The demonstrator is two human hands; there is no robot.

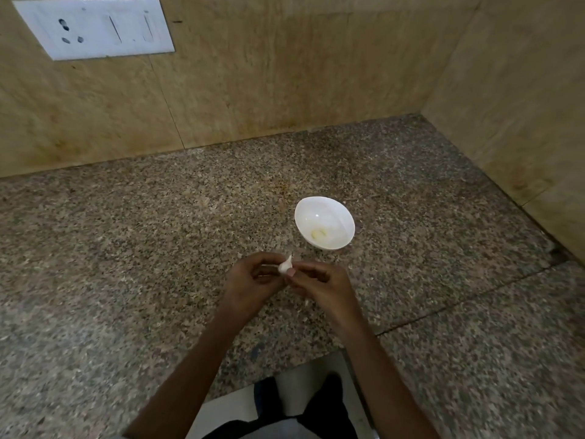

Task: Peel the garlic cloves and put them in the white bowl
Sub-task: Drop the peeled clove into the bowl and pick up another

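A white garlic clove (285,265) with its papery skin on is held between both hands, just above the granite counter. My left hand (253,282) pinches it from the left, and my right hand (319,282) pinches it from the right with thumb and fingertips. The white bowl (338,217) stands on the counter a little beyond and to the right of my hands. A pale peeled clove (319,233) lies at its bottom.
The speckled granite counter (142,248) runs into a corner, with beige stone walls at the back and right. A white socket and switch plate (95,26) is on the back wall at upper left. The counter's front edge is near my body.
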